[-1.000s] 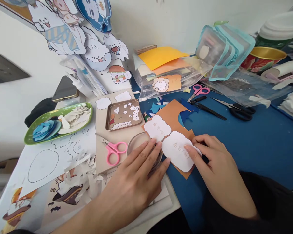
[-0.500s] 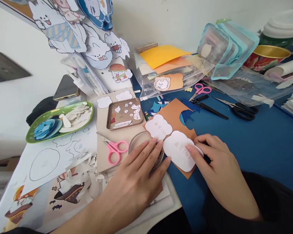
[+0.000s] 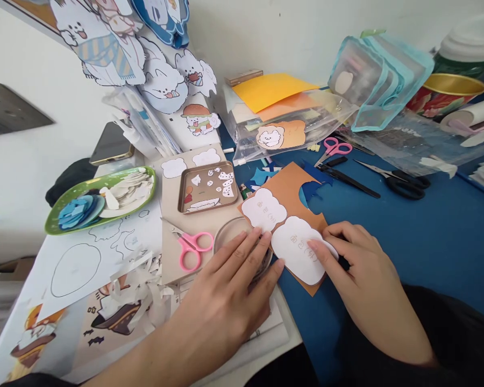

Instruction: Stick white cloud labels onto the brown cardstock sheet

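Observation:
My left hand (image 3: 234, 285) lies flat with its fingers stretched out over a round clear dish (image 3: 226, 232). Its fingertips reach the lower edges of two white paper cutouts with handwriting, a smaller one (image 3: 263, 209) and a larger one (image 3: 296, 248). Both cutouts rest on a sheet of brown paper (image 3: 291, 180) with a rounded notch cut from its right side. At the larger cutout's right edge, my right hand (image 3: 358, 274) pinches it, thumb on top and fingers curled beside it. Whether the brown paper is also in that pinch is hidden.
Pink scissors (image 3: 193, 250) lie left of the dish, below a small tray (image 3: 207, 209) of paper bits. A green dish (image 3: 50, 223) holds blue and white pieces. Black scissors (image 3: 405, 185), a black pen-like tool (image 3: 355, 183) and more pink scissors (image 3: 337, 147) lie on the blue surface.
The whole view has shifted very slightly. Both hands and the paper cutouts keep the same positions relative to each other.

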The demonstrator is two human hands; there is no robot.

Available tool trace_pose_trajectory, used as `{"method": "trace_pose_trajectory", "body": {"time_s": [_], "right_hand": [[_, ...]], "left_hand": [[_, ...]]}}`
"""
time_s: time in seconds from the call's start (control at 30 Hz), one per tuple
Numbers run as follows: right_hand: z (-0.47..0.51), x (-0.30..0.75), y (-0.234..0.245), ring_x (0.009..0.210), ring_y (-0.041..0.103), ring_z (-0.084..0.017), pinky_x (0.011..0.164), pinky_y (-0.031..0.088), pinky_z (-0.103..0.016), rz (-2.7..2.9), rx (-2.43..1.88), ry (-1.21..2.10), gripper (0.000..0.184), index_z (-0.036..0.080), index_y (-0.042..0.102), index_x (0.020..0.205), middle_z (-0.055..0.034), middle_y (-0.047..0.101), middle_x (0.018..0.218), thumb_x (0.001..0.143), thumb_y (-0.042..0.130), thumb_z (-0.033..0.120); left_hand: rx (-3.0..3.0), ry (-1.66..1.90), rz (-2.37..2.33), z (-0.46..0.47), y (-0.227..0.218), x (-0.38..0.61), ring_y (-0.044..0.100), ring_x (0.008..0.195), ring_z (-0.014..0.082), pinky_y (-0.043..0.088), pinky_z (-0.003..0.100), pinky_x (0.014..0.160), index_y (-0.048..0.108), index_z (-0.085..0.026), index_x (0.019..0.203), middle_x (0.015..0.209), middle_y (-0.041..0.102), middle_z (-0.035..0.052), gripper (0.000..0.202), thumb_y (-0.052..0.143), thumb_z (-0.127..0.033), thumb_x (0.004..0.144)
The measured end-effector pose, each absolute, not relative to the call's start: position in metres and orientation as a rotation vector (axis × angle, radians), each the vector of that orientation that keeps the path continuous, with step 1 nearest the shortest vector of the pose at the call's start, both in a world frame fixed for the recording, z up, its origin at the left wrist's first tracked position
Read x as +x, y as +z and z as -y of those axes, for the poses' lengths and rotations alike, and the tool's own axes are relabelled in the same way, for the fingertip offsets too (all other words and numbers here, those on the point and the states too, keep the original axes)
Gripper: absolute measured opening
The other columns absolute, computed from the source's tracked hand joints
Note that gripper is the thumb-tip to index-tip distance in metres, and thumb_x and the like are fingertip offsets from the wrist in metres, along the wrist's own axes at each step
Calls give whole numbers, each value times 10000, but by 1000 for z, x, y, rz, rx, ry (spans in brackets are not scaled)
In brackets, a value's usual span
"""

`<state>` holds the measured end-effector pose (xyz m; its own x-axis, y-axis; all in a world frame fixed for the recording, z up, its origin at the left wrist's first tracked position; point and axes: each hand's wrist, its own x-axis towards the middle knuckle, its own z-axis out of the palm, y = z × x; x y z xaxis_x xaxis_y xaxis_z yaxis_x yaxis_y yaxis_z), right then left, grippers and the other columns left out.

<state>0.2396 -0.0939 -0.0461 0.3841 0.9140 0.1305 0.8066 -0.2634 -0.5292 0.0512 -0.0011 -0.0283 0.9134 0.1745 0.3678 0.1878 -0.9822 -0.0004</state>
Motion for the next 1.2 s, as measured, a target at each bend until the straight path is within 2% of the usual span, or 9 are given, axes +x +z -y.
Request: {"method": "trace_pose_trajectory", "body": {"time_s": [1.2], "right_hand": [[96,242,-46,786,512,-196,689,380,-369,1465,-2132,307,356,199,587,676,-30,565,857,942,439,383]], "left_hand": [[-3050,-554,297,3,-29,50,520,1223,362,511,519,954,691,-117,1110,1253,610,228,293,521,-136,872]]}}
